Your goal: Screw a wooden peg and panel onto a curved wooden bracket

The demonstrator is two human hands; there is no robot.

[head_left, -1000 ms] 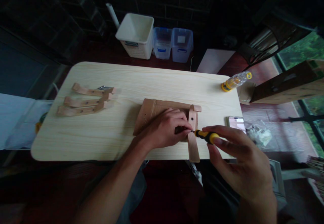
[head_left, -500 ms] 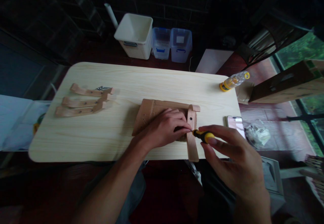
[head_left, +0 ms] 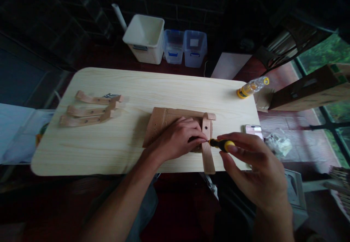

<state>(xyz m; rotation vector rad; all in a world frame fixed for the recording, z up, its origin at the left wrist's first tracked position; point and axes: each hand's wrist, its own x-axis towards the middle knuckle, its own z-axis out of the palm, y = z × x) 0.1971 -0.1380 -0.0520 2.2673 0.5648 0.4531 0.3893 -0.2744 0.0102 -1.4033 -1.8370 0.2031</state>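
A curved wooden piece (head_left: 208, 160) with a dark hole lies across the right end of a flat cardboard piece (head_left: 156, 123). My left hand (head_left: 182, 136) rests over the cardboard, its thumb and forefinger pinched at the wooden piece's edge; whatever is between the fingertips is too small to make out. My right hand (head_left: 253, 161) holds a yellow and black screwdriver (head_left: 222, 145) by its handle, with the tip pointing left, right beside my left fingertips. Further left lie several similar wooden pieces (head_left: 84, 121) with metal screws (head_left: 111, 95) beside them.
On the table (head_left: 131, 85), a plastic bottle (head_left: 253, 87) stands at the back right corner and a phone (head_left: 253, 130) lies near the right edge. Behind the table are a white bin (head_left: 146, 34) and two clear boxes (head_left: 195, 48).
The screwdriver and my right hand have shifted slightly to the right, and the fingers have changed their hold on the handle a little. My left hand stays in place.
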